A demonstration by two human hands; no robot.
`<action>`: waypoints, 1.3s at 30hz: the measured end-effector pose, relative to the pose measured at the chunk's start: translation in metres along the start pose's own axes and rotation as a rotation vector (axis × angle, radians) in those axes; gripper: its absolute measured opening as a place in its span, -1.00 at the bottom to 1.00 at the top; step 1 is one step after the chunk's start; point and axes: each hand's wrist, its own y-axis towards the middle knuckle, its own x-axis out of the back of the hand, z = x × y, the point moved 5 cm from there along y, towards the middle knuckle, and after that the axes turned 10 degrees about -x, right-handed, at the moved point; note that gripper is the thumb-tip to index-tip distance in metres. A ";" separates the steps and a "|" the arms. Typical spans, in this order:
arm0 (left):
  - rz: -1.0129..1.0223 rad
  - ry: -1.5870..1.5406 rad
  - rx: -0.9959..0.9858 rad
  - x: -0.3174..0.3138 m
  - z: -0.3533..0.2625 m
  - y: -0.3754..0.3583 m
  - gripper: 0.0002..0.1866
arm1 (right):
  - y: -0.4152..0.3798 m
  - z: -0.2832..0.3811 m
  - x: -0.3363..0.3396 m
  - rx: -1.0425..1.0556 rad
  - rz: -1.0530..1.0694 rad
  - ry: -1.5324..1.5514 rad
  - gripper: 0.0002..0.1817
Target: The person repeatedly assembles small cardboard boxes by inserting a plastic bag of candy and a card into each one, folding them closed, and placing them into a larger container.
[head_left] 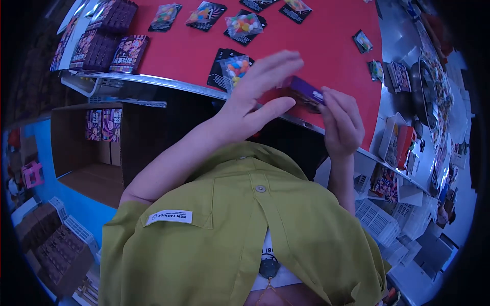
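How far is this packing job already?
Stacked printed boxes at the left and others inside the carton look finished. The right hand holds a purple box, the left hand open beside it. Probably left: black cards with bags of colourful pieces, lying on the red table.

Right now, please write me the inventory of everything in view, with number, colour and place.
Table: one, red top, ahead.
Candy bags: at least seven, clear with multicoloured pieces, on the table.
Cards: several sets, black, under candy bags.
Purple box: one, between the hands.
Stacked boxes: several, purple, table's left end.
Carton: one, brown, left below the table.
Packs: two visible, purple and pink, inside the carton.
Crates: several, white, lower right and lower left.
Round tray: one, dark, far right.
Floor: blue, left.
Shirt: one, olive green, bottom centre.
Left hand: one, open, beside the purple box.
Right hand: one, holding the purple box.
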 end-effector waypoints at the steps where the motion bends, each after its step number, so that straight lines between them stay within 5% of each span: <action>1: -0.262 -0.115 0.143 0.018 -0.004 -0.001 -0.59 | 0.005 0.007 0.007 -0.002 -0.110 -0.003 -0.65; 3: -0.691 -0.483 0.566 0.038 -0.003 -0.017 -0.56 | 0.018 0.022 0.010 -0.011 -0.230 -0.001 -0.64; 4: -0.684 -0.479 0.563 0.047 -0.004 -0.017 -0.56 | 0.028 0.036 0.005 0.057 -0.206 0.011 -0.66; 6: -0.682 -1.480 0.868 0.033 -0.004 -0.025 -0.42 | 0.035 0.056 -0.019 0.188 -0.143 0.099 -0.68; 10: -0.800 -1.813 0.715 0.061 0.016 -0.061 -0.37 | 0.040 0.061 -0.089 0.348 0.130 0.222 -0.64; 11: -0.998 -1.488 0.800 0.075 0.025 -0.076 -0.40 | 0.046 0.061 -0.092 0.360 0.127 0.230 -0.64; 14: -0.997 -1.145 0.621 0.107 0.018 -0.074 -0.25 | 0.060 0.025 -0.116 -0.145 0.327 0.246 -0.41; 15: -1.065 -1.129 0.604 0.112 0.020 -0.078 -0.24 | 0.062 0.020 -0.126 -0.135 0.334 0.250 -0.41; 17: -1.130 -1.122 0.574 0.120 0.025 -0.084 -0.23 | 0.064 0.000 -0.148 -0.276 0.459 -0.372 -0.40; 29: -0.901 -1.258 0.508 0.106 0.024 -0.088 -0.25 | 0.073 -0.013 -0.168 -0.586 0.709 -0.278 -0.35; 39: -0.925 -1.006 0.609 0.102 0.010 -0.093 -0.38 | 0.072 -0.010 -0.172 -0.555 0.623 -0.267 -0.39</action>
